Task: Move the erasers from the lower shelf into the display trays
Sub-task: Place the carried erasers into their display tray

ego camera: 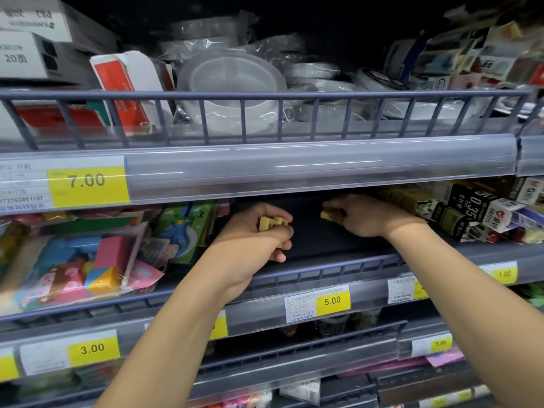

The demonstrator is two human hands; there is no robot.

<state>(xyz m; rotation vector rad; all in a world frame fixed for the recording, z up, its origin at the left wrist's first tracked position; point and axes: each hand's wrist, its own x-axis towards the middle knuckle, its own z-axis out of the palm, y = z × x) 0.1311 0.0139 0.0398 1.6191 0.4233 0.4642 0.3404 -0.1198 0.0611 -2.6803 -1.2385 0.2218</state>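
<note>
Reaching over the shelf rail [323,267], the left hand [253,231] grips several yellow erasers [272,222], fingers curled round them; farther in, the right hand [365,216] pinches what looks like one eraser [326,215] above the dark shelf [318,237].

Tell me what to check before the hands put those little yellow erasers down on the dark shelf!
1. Left hand has a firm hold on its yellow erasers: ok, fingers curl round several.
2. Right hand has a hold on its single eraser: ok, pinched at the fingertips.
3. Free room on the dark shelf between the hands: ok, bare there.
4. Display tray ready to take them: cannot tell, no tray shows clearly.
5. Black-and-white boxes beside the right hand stay out of the way: not ok, they crowd the wrist.
6. Wire rail clear of the arms: ok, both arms pass over it.
</note>
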